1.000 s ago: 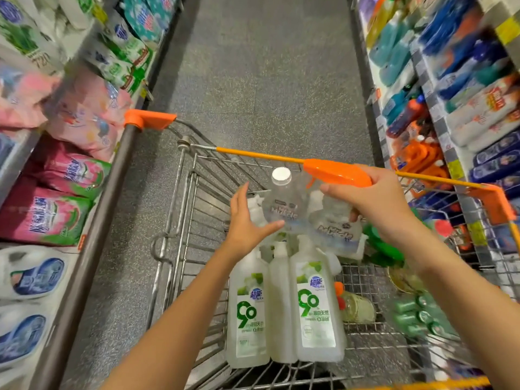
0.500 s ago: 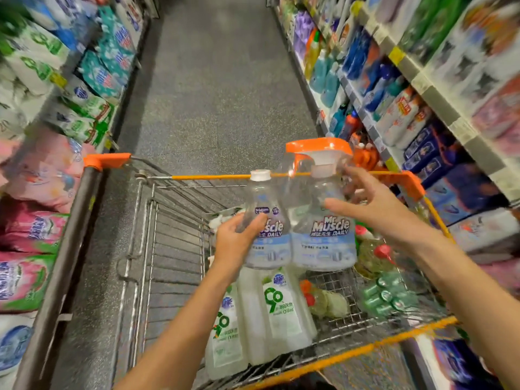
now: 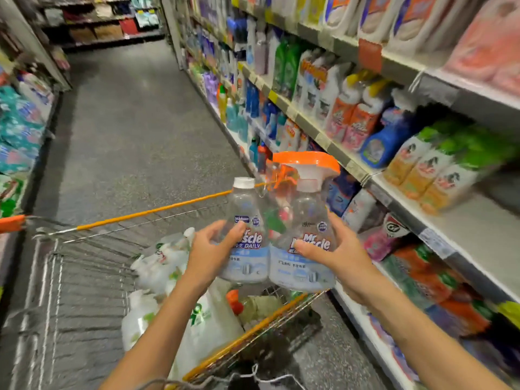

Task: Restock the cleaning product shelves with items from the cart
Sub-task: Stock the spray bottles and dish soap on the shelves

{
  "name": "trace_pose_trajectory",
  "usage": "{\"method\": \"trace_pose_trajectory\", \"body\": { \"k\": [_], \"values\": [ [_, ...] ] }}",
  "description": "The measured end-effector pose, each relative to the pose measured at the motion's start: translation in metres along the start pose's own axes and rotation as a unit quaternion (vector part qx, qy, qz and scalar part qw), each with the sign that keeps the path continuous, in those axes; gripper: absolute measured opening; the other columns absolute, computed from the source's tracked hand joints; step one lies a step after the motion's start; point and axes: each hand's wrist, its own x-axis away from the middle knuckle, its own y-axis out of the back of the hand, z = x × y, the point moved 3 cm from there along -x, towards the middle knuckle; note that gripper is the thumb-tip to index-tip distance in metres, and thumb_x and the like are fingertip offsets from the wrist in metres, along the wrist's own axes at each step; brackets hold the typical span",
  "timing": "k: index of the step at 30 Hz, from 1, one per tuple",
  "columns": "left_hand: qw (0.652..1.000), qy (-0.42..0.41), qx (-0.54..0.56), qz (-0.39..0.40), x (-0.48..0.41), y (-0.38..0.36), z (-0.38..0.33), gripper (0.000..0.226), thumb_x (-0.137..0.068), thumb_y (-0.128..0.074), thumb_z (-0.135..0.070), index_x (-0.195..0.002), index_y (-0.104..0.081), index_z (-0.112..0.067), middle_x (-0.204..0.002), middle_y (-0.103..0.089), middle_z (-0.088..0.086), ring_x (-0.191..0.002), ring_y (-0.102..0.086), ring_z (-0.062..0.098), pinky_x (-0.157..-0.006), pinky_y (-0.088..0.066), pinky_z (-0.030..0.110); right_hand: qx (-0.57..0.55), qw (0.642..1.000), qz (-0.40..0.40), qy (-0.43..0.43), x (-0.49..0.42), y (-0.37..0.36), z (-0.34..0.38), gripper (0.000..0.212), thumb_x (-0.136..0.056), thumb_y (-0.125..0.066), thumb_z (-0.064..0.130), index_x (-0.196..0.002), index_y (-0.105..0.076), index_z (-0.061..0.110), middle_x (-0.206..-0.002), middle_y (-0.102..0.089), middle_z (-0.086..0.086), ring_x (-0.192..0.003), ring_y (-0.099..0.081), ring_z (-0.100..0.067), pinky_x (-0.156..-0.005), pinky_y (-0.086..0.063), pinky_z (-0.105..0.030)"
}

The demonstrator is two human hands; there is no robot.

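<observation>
The left hand [image 3: 209, 254] grips a clear plastic bottle with a white screw cap [image 3: 247, 220], thumb across its pale blue label and fingers curled round its left side. The right hand [image 3: 337, 256] grips a clear plastic spray bottle with an orange and white trigger head [image 3: 308, 218], fingers lying over the front of its label. The two bottles touch side by side, upright, between the hands.

Below and to the left of the hands stands a wire shopping cart with orange trim [image 3: 140, 213]. In it, under the left forearm, lie translucent white bottles with green labels [image 3: 202, 319].

Just right of the right hand runs a grey metal shelf [image 3: 467, 220]. On it, above and to the right of that hand, stand orange and green packs [image 3: 433, 178], with a blue jug [image 3: 384, 142] one level higher. Ahead of the hands stretches a grey speckled floor [image 3: 135, 122].
</observation>
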Motion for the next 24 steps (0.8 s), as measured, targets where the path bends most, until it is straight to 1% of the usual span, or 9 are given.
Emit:
{"method": "trace_pose_trajectory", "body": {
  "k": [3, 6, 8, 10, 11, 15, 18, 21, 24],
  "values": [
    [0.997, -0.048, -0.030, 0.056, 0.002, -0.054, -0.019, 0.064, -0.061, -0.065, -0.068, -0.088, -0.073, -0.010, -0.091, -0.071, 0.017, -0.084, -0.060, 0.019, -0.083, -0.050, 0.049, 0.004, 0.997, -0.068, 0.018, 0.035, 0.050, 0.006, 0.056, -0.071, -0.078, 0.024, -0.122, -0.057, 0.033, -0.117, -0.067, 0.019, -0.110, -0.062, -0.002, -0.091, -0.048, -0.022],
    [0.988, -0.084, -0.059, 0.112, 0.005, -0.111, -0.035, 0.091, -0.056, -0.064, -0.079, -0.108, -0.069, -0.005, -0.108, -0.071, 0.009, -0.096, -0.063, 0.015, -0.089, -0.048, 0.034, -0.013, 0.990, -0.141, 0.015, 0.065, 0.098, 0.004, 0.056, -0.070, -0.079, 0.021, -0.122, -0.059, 0.025, -0.114, -0.070, 0.008, -0.107, -0.066, -0.012, -0.091, -0.052, -0.033],
    [0.980, -0.094, -0.070, 0.163, 0.007, -0.150, -0.044, 0.069, -0.066, -0.070, -0.068, -0.104, -0.071, -0.010, -0.099, -0.073, -0.006, -0.089, -0.063, 0.001, -0.082, -0.047, 0.018, -0.012, 0.982, -0.188, 0.015, 0.084, 0.129, 0.002, 0.052, -0.069, -0.078, 0.019, -0.117, -0.060, 0.024, -0.111, -0.071, 0.008, -0.105, -0.067, -0.011, -0.090, -0.053, -0.033],
    [0.965, -0.105, -0.095, 0.223, 0.014, -0.192, -0.052, 0.014, -0.083, -0.074, -0.029, -0.091, -0.067, -0.019, -0.082, -0.071, -0.024, -0.078, -0.059, -0.014, -0.074, -0.042, 0.006, 0.002, 0.974, -0.226, 0.007, 0.099, 0.157, -0.001, 0.050, -0.069, -0.079, 0.019, -0.114, -0.060, 0.027, -0.107, -0.071, 0.014, -0.102, -0.067, -0.006, -0.087, -0.053, -0.027],
    [0.958, -0.117, -0.099, 0.241, 0.014, -0.212, -0.053, 0.009, -0.085, -0.071, -0.014, -0.088, -0.065, -0.020, -0.077, -0.069, -0.027, -0.075, -0.059, -0.016, -0.072, -0.041, 0.004, 0.008, 0.971, -0.241, 0.004, 0.105, 0.171, -0.003, 0.047, -0.070, -0.079, 0.016, -0.111, -0.059, 0.028, -0.104, -0.071, 0.020, -0.099, -0.066, -0.002, -0.085, -0.053, -0.022],
    [0.936, -0.142, -0.088, 0.309, 0.005, -0.286, -0.049, 0.030, -0.081, -0.069, -0.050, -0.100, -0.068, -0.026, -0.100, -0.071, -0.007, -0.096, -0.065, 0.003, -0.083, -0.048, 0.018, 0.021, 0.950, -0.310, -0.015, 0.118, 0.226, -0.020, 0.045, -0.069, -0.077, 0.011, -0.107, -0.058, 0.027, -0.097, -0.070, 0.026, -0.091, -0.065, 0.006, -0.074, -0.048, -0.009],
    [0.906, -0.146, -0.097, 0.385, -0.011, -0.346, -0.041, 0.014, -0.088, -0.067, -0.038, -0.102, -0.063, -0.036, -0.106, -0.067, -0.014, -0.101, -0.060, -0.007, -0.087, -0.046, 0.015, 0.026, 0.926, -0.376, -0.026, 0.119, 0.265, -0.046, 0.044, -0.072, -0.075, -0.001, -0.105, -0.058, 0.022, -0.090, -0.073, 0.018, -0.087, -0.067, 0.002, -0.072, -0.051, -0.011],
    [0.883, -0.190, -0.118, 0.412, -0.032, -0.404, -0.028, 0.036, -0.083, -0.061, -0.057, -0.111, -0.061, -0.034, -0.115, -0.066, -0.006, -0.113, -0.060, 0.011, -0.099, -0.047, 0.037, 0.052, 0.895, -0.442, -0.013, 0.111, 0.299, -0.070, 0.049, -0.074, -0.075, -0.006, -0.116, -0.056, 0.012, -0.089, -0.072, 0.014, -0.084, -0.067, 0.006, -0.071, -0.051, -0.011],
    [0.866, -0.232, -0.121, 0.425, -0.053, -0.455, -0.012, 0.044, -0.087, -0.059, -0.049, -0.121, -0.059, -0.021, -0.124, -0.063, 0.002, -0.116, -0.058, 0.016, -0.102, -0.045, 0.040, 0.086, 0.878, -0.471, 0.009, 0.097, 0.329, -0.097, 0.058, -0.076, -0.075, -0.001, -0.126, -0.050, 0.012, -0.106, -0.065, 0.010, -0.090, -0.064, 0.008, -0.073, -0.048, -0.007]
  ]
}}
